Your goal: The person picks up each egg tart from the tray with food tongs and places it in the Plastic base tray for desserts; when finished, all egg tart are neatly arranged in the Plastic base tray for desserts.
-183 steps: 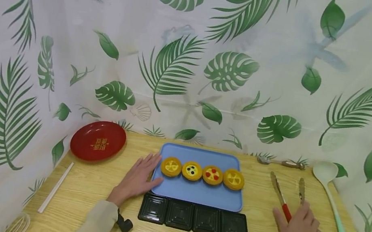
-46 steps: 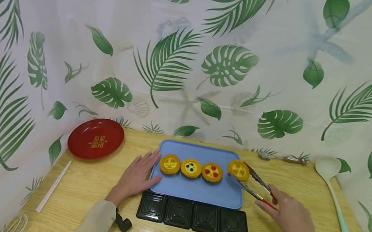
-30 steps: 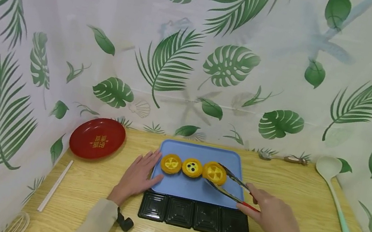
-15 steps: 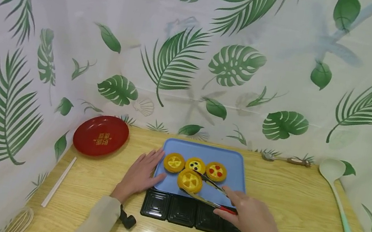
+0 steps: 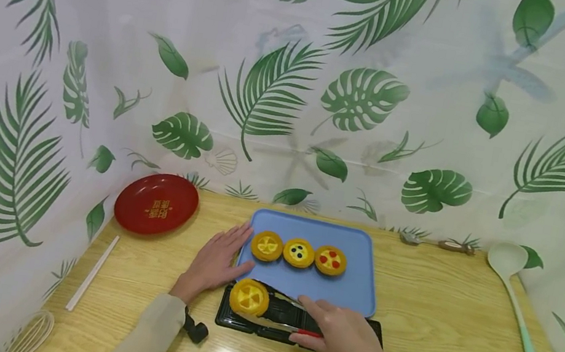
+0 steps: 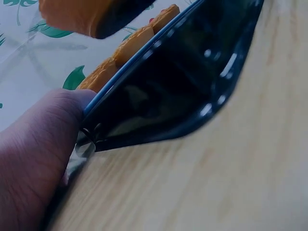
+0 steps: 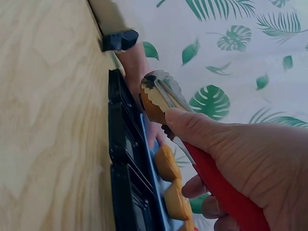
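On a clock centred on the blue tray [image 5: 322, 290], a red plate [image 5: 156, 205] sits just past nine on the surface [image 5: 438, 320], and nearer in, at nine, the left hand [image 5: 220, 259] touches the tray's edge, fingers straight and thumb apart. Around eight, a yellow-topped tart [image 5: 249, 298] hangs in the tongs [image 5: 285, 327] above the left end of the black tray [image 5: 284, 311]; three other tarts [image 5: 298, 253] line the blue one, the right hand [image 5: 346, 333] pinches the tongs' red handles at five, and a ladle [image 5: 522, 330] lies at three.

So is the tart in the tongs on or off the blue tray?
Off: the tongs hold the tart up above the black dishes.
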Motion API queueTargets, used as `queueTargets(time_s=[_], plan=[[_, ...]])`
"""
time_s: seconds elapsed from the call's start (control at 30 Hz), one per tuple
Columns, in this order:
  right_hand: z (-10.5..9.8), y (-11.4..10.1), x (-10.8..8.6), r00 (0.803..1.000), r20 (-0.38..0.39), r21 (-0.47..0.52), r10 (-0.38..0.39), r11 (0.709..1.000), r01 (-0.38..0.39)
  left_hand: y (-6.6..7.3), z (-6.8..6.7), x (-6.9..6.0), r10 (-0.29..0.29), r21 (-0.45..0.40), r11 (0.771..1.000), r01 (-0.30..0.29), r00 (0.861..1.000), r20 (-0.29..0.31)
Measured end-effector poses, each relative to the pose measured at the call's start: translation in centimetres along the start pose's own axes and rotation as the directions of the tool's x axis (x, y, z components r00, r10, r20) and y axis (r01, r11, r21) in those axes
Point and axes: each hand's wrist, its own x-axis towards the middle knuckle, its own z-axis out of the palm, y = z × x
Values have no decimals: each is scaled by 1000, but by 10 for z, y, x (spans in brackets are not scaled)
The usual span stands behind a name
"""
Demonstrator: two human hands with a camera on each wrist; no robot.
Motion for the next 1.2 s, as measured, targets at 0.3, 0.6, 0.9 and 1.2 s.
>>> queueTargets(time_s=[0.3,0.6,0.9,1.2], plan=[[10,-8,11,990,132,-6,44,999,-43,-3,2,1,16,-3,1000,-16,1000,-9],[14,-5,13,989,130,-29,65,998,-62,0,-1,0,1,3,1000,-1,1000,4],[14,-4,13,990,128,5,63,998,-64,1,-1,0,1,-7,1000,-1,1000,-1],[11,-5,9,988,123,40,98,994,-103,0,-1,0,-8,-1,1000,8,1000,8]])
